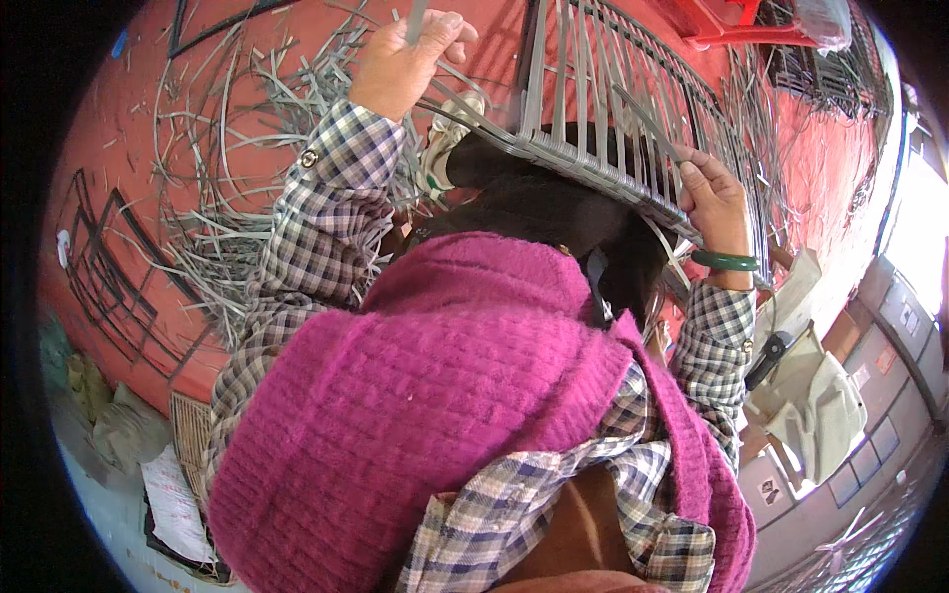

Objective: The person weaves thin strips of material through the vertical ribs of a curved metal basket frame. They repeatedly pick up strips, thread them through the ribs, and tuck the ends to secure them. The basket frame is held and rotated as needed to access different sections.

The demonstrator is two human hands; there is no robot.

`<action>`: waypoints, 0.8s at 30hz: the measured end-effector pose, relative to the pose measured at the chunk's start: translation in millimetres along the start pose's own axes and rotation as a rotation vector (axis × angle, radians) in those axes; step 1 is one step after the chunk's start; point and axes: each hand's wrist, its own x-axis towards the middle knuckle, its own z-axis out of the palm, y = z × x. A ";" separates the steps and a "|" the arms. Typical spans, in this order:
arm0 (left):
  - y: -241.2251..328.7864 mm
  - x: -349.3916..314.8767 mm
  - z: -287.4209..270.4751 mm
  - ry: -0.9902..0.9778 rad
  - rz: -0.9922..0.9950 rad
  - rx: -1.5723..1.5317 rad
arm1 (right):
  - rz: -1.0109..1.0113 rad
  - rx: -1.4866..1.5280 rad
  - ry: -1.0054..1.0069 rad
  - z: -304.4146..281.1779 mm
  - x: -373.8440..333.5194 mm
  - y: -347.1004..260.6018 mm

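Observation:
A dark frame strung with grey flat strips (560, 69) lies across my lap, and a tightly woven grey band (593, 170) runs along its near edge. My left hand (410, 61), raised to the left of the frame, is closed on a grey strip (416, 20) that sticks up past the thumb. At the frame's right side, my right hand (714, 198) pinches the end of another strip (647, 124), which slants up and left over the strung strips. Whether both hands hold one same strip cannot be told.
Loose grey strips (232, 178) lie heaped on the red floor (119, 128) to the left. Dark bare frames (124, 272) rest at far left. A red plastic stool (732, 25) stands at the upper right, near more strips (811, 178). Pale cloth (816, 395) hangs at right.

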 end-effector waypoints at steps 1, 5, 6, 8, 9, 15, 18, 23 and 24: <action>4.6 2.0 1.6 -0.005 -0.029 0.015 | -0.014 0.075 -0.045 -2.7 -0.8 1.1; 23.9 3.6 20.1 -0.118 -0.010 0.096 | 0.037 0.289 -0.125 1.7 -5.9 -4.3; 25.6 4.3 28.8 -0.150 0.107 0.143 | -0.002 0.285 -0.151 9.8 -5.7 -9.1; 29.6 3.2 41.0 -0.246 0.083 0.199 | -0.055 0.297 -0.199 31.6 -3.4 -21.4; 31.4 1.2 45.7 -0.305 -0.045 0.211 | -0.141 0.344 -0.227 43.5 -1.6 -28.1; 27.1 -2.9 36.1 -0.236 -0.148 0.103 | -0.217 0.300 -0.399 90.5 -6.0 -60.5; 30.2 38.4 -32.6 0.211 0.069 0.072 | -0.156 0.120 -0.438 64.1 -21.3 -54.9; 26.4 89.5 -182.1 0.603 0.139 -0.607 | 0.031 0.053 -0.460 10.0 -43.0 -25.8; 21.1 94.4 -187.0 0.530 0.053 -0.642 | -0.089 0.135 -0.414 10.8 -41.9 -21.8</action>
